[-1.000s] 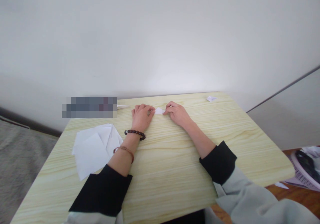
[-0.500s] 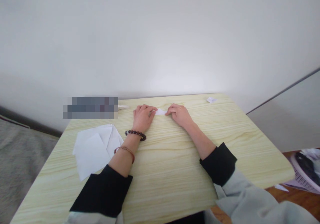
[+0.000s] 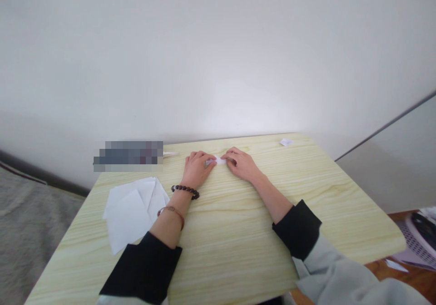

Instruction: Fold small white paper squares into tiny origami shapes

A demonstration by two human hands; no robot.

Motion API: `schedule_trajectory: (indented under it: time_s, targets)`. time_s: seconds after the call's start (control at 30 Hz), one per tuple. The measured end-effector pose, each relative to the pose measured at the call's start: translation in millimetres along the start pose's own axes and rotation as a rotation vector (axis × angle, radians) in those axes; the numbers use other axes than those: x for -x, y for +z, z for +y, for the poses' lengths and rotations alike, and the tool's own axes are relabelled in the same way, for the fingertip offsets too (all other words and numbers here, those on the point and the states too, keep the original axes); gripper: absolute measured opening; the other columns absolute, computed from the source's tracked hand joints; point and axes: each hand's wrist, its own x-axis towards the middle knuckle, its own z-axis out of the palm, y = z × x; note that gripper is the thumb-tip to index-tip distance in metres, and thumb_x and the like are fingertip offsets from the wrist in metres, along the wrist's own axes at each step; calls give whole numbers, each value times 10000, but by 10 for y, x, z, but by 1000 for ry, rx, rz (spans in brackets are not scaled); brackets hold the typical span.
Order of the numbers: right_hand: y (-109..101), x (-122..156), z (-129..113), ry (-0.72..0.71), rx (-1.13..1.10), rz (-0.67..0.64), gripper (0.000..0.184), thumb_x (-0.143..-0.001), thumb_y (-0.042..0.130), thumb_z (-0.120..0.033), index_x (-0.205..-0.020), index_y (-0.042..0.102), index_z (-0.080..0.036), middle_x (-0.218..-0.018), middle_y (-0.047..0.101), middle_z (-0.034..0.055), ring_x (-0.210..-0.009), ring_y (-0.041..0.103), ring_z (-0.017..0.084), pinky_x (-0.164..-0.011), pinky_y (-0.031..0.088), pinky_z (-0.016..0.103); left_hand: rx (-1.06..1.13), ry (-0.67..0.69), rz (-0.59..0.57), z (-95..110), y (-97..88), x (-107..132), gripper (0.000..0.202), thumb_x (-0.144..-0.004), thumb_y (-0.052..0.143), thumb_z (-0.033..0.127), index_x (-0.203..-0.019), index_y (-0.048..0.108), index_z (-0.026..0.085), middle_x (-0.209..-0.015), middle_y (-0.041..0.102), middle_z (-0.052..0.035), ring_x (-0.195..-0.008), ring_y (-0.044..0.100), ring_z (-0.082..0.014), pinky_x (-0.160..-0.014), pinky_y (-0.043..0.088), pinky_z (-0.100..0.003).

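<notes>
A small folded piece of white paper (image 3: 220,160) is between my two hands near the back of the table. My left hand (image 3: 198,167) pinches its left side between thumb and fingers. On the right side, the fingertips of my right hand (image 3: 241,163) close on the same paper. Both hands rest low at the tabletop, and the fingers hide part of the paper, so its exact folds cannot be made out. Beside my left forearm lies a loose stack of white paper sheets (image 3: 127,216).
A pale wood-grain table (image 3: 231,241) stands against a white wall (image 3: 218,60). Another folded white paper (image 3: 286,142) lies at its back right. A blurred-out dark item (image 3: 131,154) sits back left. On the floor at right are a purple basket (image 3: 413,241) and a paper scrap (image 3: 397,265).
The paper between my hands shows less of its surface, with my fingers shifted over it and closer together. The whole view has moved slightly, setting the table lower in the picture.
</notes>
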Motion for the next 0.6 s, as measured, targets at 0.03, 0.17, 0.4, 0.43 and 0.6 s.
schedule_trajectory:
  time_s: [0.03,0.17,0.4,0.43,0.6]
  targets:
    - [2,0,5,-4,3,-1,252,-817,494,-131,-975,675,-210,-999,624,29,-698,559,113,-696,441,247,-1,0,4,1,3,-1,187,-855,548,344,-952,691,273,-953,643,-33,-1008,501,-246,-886,365,-411]
    - [-10,0,10,2,3,-2,252,-831,497,-138,-1002,669,-205,-1018,616,38,-722,565,113,-703,444,245,-2,-14,17,10,5,-6,178,-849,553,338,-936,687,260,-941,634,-38,-992,503,-249,-879,370,-408]
    - [-37,-5,5,-17,9,-30,271,-901,493,-355,-1042,680,-218,-1017,608,53,-873,588,145,-784,454,264,-3,-20,28,32,-6,-10,172,-844,553,334,-914,681,242,-971,612,-51,-1000,498,-247,-875,373,-398]
    - [-36,-5,12,-18,17,-37,272,-895,505,-367,-1040,686,-226,-1029,604,52,-889,589,149,-799,451,268,-4,-20,26,33,-7,-9,173,-844,553,337,-913,681,243,-972,613,-50,-1004,496,-249,-874,372,-399]
    - [-42,-6,24,-6,23,-51,267,-909,489,-348,-1046,698,-254,-1045,594,41,-832,592,124,-770,448,256,7,24,-9,41,-22,-10,180,-820,597,376,-946,681,279,-994,631,-25,-1021,492,-249,-879,357,-406]
